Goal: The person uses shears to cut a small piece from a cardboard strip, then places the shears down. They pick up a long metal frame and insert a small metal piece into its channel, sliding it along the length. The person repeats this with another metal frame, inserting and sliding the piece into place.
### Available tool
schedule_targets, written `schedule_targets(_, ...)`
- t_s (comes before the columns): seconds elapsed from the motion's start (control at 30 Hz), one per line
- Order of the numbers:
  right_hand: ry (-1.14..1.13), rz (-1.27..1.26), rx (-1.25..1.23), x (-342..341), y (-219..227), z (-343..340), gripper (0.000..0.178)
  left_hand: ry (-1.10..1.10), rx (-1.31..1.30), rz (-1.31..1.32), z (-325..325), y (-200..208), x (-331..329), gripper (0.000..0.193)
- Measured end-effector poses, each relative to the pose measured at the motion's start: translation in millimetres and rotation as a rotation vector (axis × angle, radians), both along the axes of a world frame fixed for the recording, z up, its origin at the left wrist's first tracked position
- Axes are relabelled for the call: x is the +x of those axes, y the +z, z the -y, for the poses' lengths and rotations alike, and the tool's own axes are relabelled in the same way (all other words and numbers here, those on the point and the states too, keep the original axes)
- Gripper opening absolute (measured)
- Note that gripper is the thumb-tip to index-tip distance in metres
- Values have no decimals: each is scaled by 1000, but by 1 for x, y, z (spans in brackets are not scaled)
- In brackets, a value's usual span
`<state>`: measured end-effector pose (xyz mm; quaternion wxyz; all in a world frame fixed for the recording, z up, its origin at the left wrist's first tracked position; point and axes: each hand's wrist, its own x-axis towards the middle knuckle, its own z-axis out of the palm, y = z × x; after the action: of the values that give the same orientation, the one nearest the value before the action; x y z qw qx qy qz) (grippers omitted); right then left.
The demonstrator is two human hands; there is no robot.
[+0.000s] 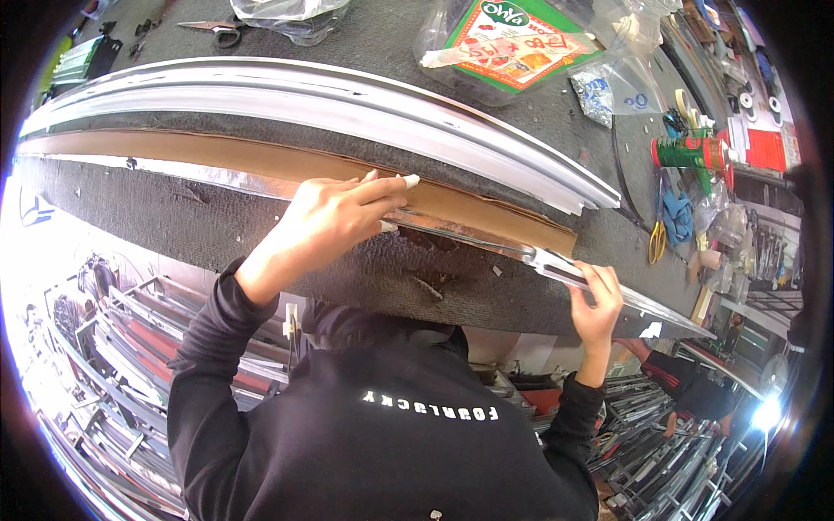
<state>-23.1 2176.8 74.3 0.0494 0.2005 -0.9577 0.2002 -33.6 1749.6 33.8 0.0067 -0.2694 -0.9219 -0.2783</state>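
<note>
A long brown strip [486,219], perhaps cardboard, runs across the bench with a shiny metal strip [643,304] along its near side. My left hand [334,213] lies over both, index finger stretched along the brown strip and thumb on the near side, gripping the metal strip. White wraps cover the tips of the index finger and thumb. Further right, my right hand [598,300] pinches a slotted white-and-silver piece [556,266] against the metal strip; its exact kind is unclear. Behind them a long white grooved profile [365,113] curves across the bench.
On the grey carpeted bench [382,43] lie scissors [221,31], yellow-handled scissors [658,241], plastic bags [291,13], a green-and-red can [691,153] and a blue cloth [677,215]. Racks of metal lengths [130,339] stand below. Another person [691,386] is at the right.
</note>
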Motion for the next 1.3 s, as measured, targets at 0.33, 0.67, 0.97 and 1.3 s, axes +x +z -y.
schedule_targets(0.33,329,41,-134,-25,-15,135,38,78,76,-41,-6,8,3,44)
schedule_targets(0.67,246,215,-204,-31,14,172,26,731,35,-396,215,3,32,25)
schedule_targets(0.97,233,228,-187,-24,15,271,28,1100,607,-386,449,-39,18,61)
schedule_targets(1.3,352,127,-259,-24,-10,481,26,1136,446,-384,416,-43,8,56)
